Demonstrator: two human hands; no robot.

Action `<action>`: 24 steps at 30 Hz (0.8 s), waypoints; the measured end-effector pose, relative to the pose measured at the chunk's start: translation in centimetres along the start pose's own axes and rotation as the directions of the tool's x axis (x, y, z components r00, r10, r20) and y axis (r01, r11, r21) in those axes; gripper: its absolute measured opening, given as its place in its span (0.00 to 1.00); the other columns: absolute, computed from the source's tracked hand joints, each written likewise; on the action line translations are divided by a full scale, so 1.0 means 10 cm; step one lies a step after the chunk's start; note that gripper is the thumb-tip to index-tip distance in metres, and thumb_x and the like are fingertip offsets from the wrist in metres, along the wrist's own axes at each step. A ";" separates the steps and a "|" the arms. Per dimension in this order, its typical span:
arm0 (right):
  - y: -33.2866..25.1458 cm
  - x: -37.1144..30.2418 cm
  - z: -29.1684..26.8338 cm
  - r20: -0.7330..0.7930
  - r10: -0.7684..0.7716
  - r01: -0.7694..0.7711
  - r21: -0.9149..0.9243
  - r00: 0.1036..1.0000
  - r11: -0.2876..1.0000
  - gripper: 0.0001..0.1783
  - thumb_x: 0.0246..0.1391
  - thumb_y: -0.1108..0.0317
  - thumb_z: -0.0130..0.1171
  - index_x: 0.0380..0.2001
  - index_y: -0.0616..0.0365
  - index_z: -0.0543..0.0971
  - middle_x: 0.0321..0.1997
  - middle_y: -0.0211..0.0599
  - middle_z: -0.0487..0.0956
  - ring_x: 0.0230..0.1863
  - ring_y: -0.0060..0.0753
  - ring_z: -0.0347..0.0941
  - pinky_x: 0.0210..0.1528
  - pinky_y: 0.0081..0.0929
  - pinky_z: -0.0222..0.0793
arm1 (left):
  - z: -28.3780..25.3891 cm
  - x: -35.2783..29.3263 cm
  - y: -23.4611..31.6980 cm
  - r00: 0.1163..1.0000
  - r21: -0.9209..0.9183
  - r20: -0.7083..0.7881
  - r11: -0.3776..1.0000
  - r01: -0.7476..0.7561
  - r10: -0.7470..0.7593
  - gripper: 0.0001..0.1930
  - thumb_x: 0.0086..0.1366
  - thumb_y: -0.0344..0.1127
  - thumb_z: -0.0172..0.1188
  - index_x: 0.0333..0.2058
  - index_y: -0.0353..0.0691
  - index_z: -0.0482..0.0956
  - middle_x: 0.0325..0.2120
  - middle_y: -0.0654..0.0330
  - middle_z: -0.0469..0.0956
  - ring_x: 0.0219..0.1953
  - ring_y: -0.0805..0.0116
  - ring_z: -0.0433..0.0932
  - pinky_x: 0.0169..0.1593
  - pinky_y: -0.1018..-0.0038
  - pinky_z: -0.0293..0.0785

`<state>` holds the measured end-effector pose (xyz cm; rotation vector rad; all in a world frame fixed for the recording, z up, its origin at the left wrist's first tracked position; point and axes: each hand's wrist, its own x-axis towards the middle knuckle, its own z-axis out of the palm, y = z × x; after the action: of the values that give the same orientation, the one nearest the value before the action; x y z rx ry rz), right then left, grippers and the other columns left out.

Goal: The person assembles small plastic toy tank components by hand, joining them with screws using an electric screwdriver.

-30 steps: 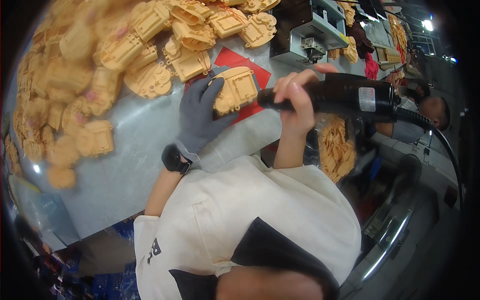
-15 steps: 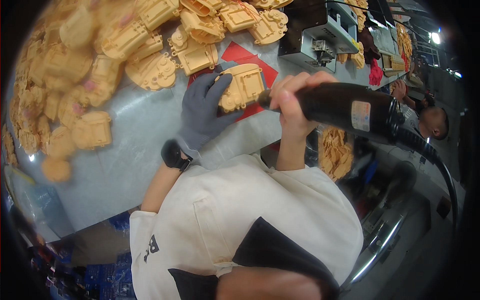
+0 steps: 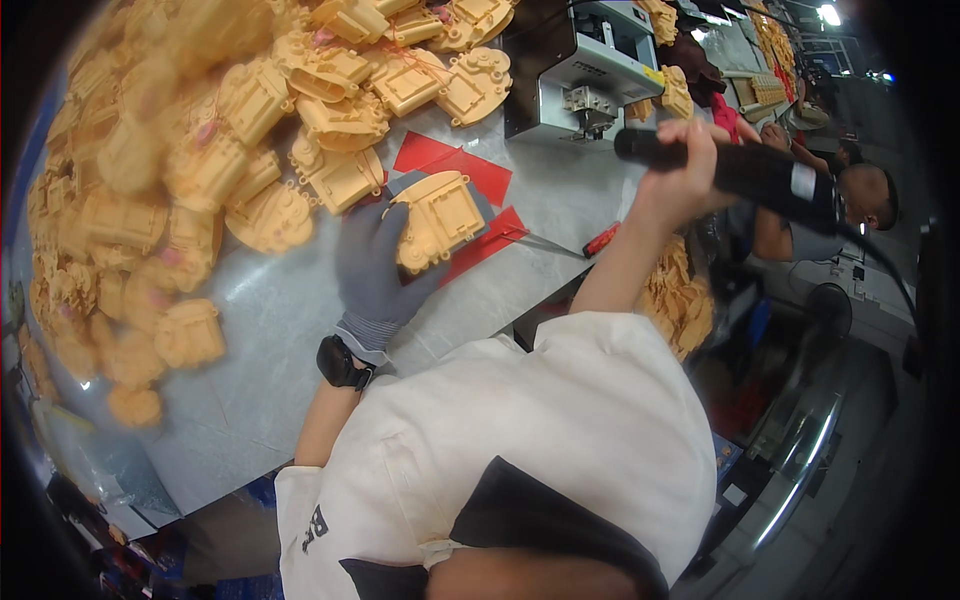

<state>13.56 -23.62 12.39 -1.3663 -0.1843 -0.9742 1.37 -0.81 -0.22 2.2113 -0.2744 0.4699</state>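
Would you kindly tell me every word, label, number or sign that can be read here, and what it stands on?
White label on the black tool in the right hand: too blurred to read.
Dark lettering on the white shirt: slanted; I won't copy it out.
Dark print on the grey machine: too small to read.

Free tabletop (image 3: pixel 265 385) left of the gloved left hand (image 3: pixel 377 268); yellow heap (image 3: pixel 205 175) beyond; boxy machine (image 3: pixel 555 85) far right
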 end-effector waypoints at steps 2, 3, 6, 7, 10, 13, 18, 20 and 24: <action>0.25 0.11 0.02 0.011 -0.022 0.022 -0.025 1.000 0.999 0.22 0.40 0.82 0.53 0.42 0.67 0.62 0.17 0.36 0.71 0.16 0.26 0.68 0.27 0.23 0.68 | 0.02 0.00 0.00 1.000 -0.001 0.002 1.000 -0.005 0.005 0.38 0.39 0.37 0.71 0.51 0.35 0.65 0.45 0.46 0.70 0.46 0.48 0.70 0.49 0.60 0.68; 0.34 0.11 0.03 0.033 0.009 -0.007 -0.050 0.999 0.999 0.21 0.40 0.83 0.53 0.41 0.67 0.63 0.16 0.36 0.71 0.15 0.26 0.68 0.27 0.22 0.68 | 0.01 0.00 0.01 1.000 -0.001 0.005 1.000 -0.001 0.001 0.38 0.39 0.37 0.71 0.51 0.35 0.65 0.45 0.46 0.70 0.46 0.48 0.71 0.49 0.60 0.68; 0.36 0.14 0.04 0.064 0.067 -0.065 -0.040 0.996 0.997 0.19 0.39 0.83 0.54 0.38 0.67 0.64 0.16 0.37 0.71 0.14 0.26 0.67 0.25 0.22 0.66 | 0.00 -0.01 0.01 1.000 -0.003 0.002 1.000 0.006 -0.006 0.38 0.38 0.36 0.72 0.51 0.36 0.66 0.44 0.46 0.70 0.46 0.48 0.71 0.49 0.60 0.68; 0.32 0.15 0.03 0.133 0.150 -0.140 -0.082 0.980 0.987 0.19 0.38 0.83 0.54 0.38 0.66 0.64 0.15 0.37 0.71 0.14 0.26 0.67 0.25 0.22 0.66 | 0.00 -0.01 0.00 1.000 -0.005 -0.007 1.000 0.007 -0.007 0.39 0.37 0.36 0.72 0.51 0.36 0.66 0.44 0.47 0.70 0.46 0.48 0.71 0.49 0.60 0.68; 0.04 -0.16 0.09 0.176 0.334 -0.344 0.031 0.926 0.938 0.21 0.38 0.83 0.53 0.39 0.66 0.63 0.16 0.35 0.69 0.14 0.28 0.65 0.22 0.25 0.65 | 0.02 -0.01 -0.04 0.999 -0.057 -0.036 0.998 0.002 -0.004 0.36 0.39 0.42 0.71 0.49 0.39 0.67 0.42 0.52 0.68 0.43 0.51 0.69 0.45 0.60 0.66; -0.35 -0.77 0.21 0.411 0.247 -0.359 0.219 0.877 0.907 0.27 0.41 0.77 0.50 0.49 0.58 0.59 0.17 0.35 0.65 0.15 0.30 0.63 0.26 0.33 0.65 | -0.01 -0.04 -0.08 1.000 -0.065 -0.018 0.998 0.007 -0.009 0.39 0.37 0.36 0.72 0.51 0.38 0.66 0.45 0.48 0.70 0.46 0.49 0.70 0.48 0.61 0.68; -0.62 -1.23 0.36 0.642 0.063 -0.264 0.222 0.764 0.938 0.28 0.44 0.78 0.52 0.50 0.56 0.56 0.19 0.36 0.69 0.16 0.33 0.65 0.24 0.32 0.65 | -0.01 -0.01 -0.08 0.998 -0.103 -0.056 0.995 0.002 -0.008 0.37 0.37 0.40 0.71 0.50 0.42 0.67 0.44 0.54 0.68 0.45 0.53 0.69 0.47 0.62 0.66; -0.61 -1.30 0.40 0.655 0.080 -0.281 0.208 0.751 0.937 0.28 0.44 0.77 0.53 0.49 0.56 0.57 0.19 0.36 0.69 0.16 0.32 0.65 0.24 0.32 0.65 | -0.02 -0.02 -0.09 0.999 -0.081 -0.035 0.997 0.009 -0.012 0.38 0.37 0.40 0.71 0.51 0.42 0.68 0.44 0.54 0.68 0.44 0.53 0.69 0.47 0.62 0.67; -0.51 -1.40 0.39 0.676 0.113 -0.246 0.105 0.728 0.964 0.27 0.44 0.80 0.54 0.47 0.55 0.57 0.19 0.36 0.69 0.16 0.32 0.66 0.23 0.33 0.67 | -0.02 -0.06 -0.11 0.998 -0.105 -0.062 0.994 -0.010 0.003 0.38 0.36 0.41 0.71 0.51 0.43 0.68 0.44 0.54 0.69 0.45 0.53 0.69 0.48 0.62 0.66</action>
<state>3.08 -13.02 8.31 -1.4756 -0.6578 -0.2503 1.14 0.07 -1.13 2.0900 -0.2673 0.5154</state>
